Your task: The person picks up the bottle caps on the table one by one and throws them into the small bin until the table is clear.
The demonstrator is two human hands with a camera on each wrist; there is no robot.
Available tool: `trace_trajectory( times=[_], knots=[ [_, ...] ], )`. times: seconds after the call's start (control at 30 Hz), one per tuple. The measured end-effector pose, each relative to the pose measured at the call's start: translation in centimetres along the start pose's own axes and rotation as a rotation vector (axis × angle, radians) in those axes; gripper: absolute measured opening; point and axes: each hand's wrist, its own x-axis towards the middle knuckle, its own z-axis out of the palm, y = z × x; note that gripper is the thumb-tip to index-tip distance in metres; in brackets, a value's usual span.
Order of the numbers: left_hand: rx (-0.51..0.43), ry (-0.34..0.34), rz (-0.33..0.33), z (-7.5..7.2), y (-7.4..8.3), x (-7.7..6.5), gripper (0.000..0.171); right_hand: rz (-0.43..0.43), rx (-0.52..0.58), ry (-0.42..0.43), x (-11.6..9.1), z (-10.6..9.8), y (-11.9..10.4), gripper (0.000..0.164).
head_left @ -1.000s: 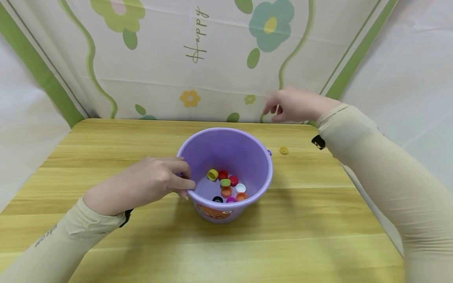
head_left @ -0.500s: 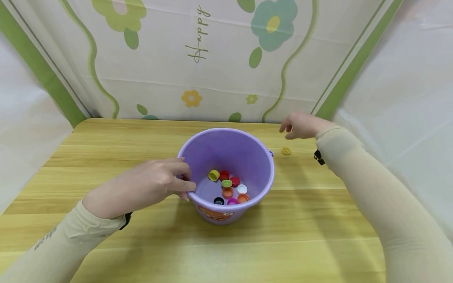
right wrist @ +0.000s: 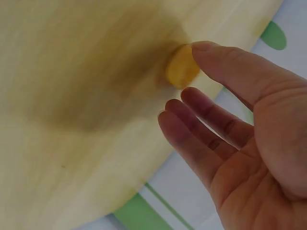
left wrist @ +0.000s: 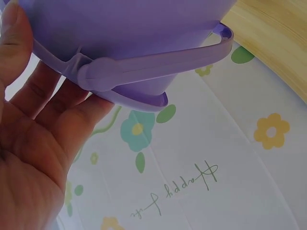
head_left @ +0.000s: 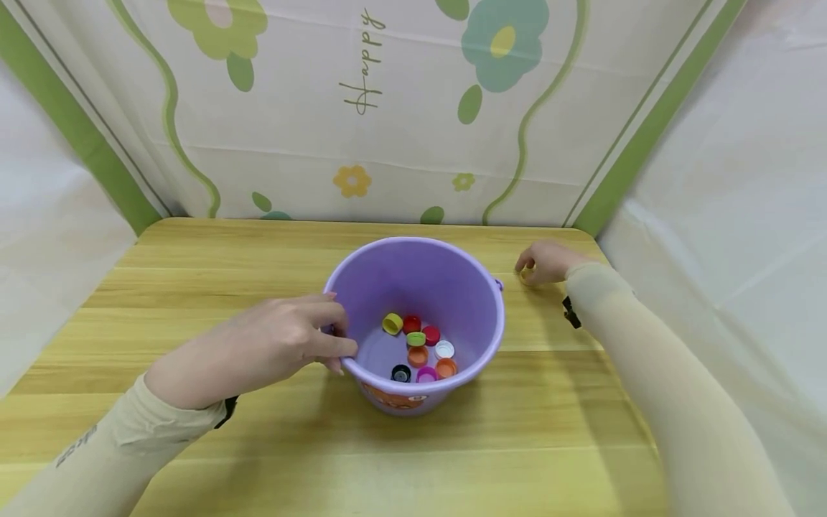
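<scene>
My left hand [head_left: 278, 341] grips the left rim of a purple bucket [head_left: 413, 269], thumb inside and fingers outside. In the left wrist view the fingers lie under the rim beside the bucket handle [left wrist: 163, 67]. Several bottle caps lie on the bucket's floor, among them a yellow cap [head_left: 392, 323], a white cap [head_left: 444, 350] and a black cap [head_left: 401, 373]. My right hand [head_left: 549, 262] is low over the table's far right, at an orange-yellow bottle cap [right wrist: 182, 67]. The thumb tip overlaps the cap's edge in the right wrist view; the other fingers stand apart from it.
The wooden table [head_left: 194, 269] carries the bucket near its middle. A flower-printed white cloth [head_left: 271, 129] hangs behind the table's back edge. White sheeting [head_left: 723, 215] stands along the right side, close to the right arm.
My right hand has come down from above the table's back edge to the orange-yellow bottle cap. The left hand keeps its grip on the bucket rim.
</scene>
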Motion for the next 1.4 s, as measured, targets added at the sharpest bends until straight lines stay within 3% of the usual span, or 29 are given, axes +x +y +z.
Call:
trace_trajectory(
  times=[0.37,0.57,0.7,1.03,1.2,1.4],
  knots=[
    [-0.006,0.001,-0.005,0.0,0.1,0.0,0.029,-0.025,0.023,0.068,0.4,1.1,1.3,0.021],
    [-0.008,0.008,0.0,0.0,0.1,0.0,0.03,-0.034,0.02,0.081,-0.4,-0.8,-0.1,0.026],
    [-0.009,0.018,0.004,0.1,0.0,0.0,0.028,-0.066,-0.003,0.137,-1.3,-3.7,-2.3,0.025],
    [-0.003,0.021,0.002,0.1,0.0,-0.1,0.024,-0.172,-0.089,0.267,-4.8,-11.4,-10.5,0.024],
    [-0.008,0.016,-0.005,0.0,0.1,-0.2,0.025,-0.276,-0.15,0.321,-6.5,-13.6,-14.2,0.022],
    [-0.014,0.009,-0.005,-0.1,0.2,-0.3,0.027,-0.34,-0.22,0.355,-8.0,-14.6,-17.8,0.022]
  ],
)
